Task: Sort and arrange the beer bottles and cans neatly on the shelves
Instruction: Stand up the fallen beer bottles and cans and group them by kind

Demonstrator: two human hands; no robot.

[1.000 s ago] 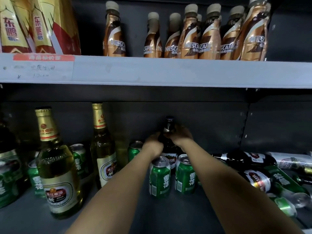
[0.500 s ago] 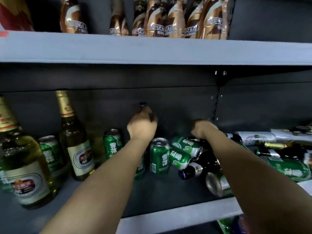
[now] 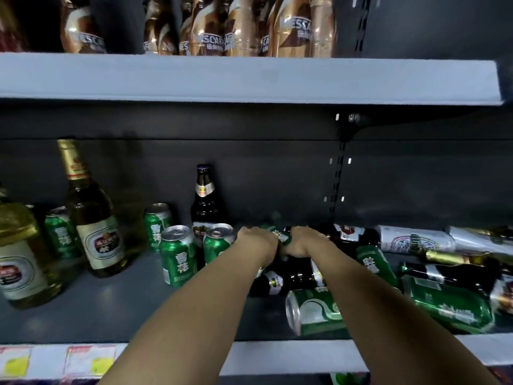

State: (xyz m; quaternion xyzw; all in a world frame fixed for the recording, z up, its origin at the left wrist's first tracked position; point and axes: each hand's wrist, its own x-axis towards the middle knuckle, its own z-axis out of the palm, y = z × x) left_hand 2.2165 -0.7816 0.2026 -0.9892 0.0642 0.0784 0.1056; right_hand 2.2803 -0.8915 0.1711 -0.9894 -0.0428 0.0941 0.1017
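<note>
A dark brown beer bottle (image 3: 205,201) stands upright at the back of the lower shelf (image 3: 116,309), free of both hands. To its right, my left hand (image 3: 256,240) and my right hand (image 3: 302,243) both grip a green can (image 3: 279,234) lying on its side on a heap of fallen bottles and cans. Two upright green cans (image 3: 177,254) stand just left of my left hand. A fallen dark bottle (image 3: 288,279) lies under my wrists.
Tall pale beer bottles (image 3: 91,215) and more green cans (image 3: 59,232) stand at the left. Fallen green cans (image 3: 316,312), dark bottles (image 3: 449,276) and a silver can (image 3: 416,240) crowd the right. Coffee bottles (image 3: 238,29) fill the upper shelf (image 3: 249,79).
My left hand let go of the dark bottle, which now stands at the back, and moved right. Both hands now grip a fallen green can. The view shifted right.
</note>
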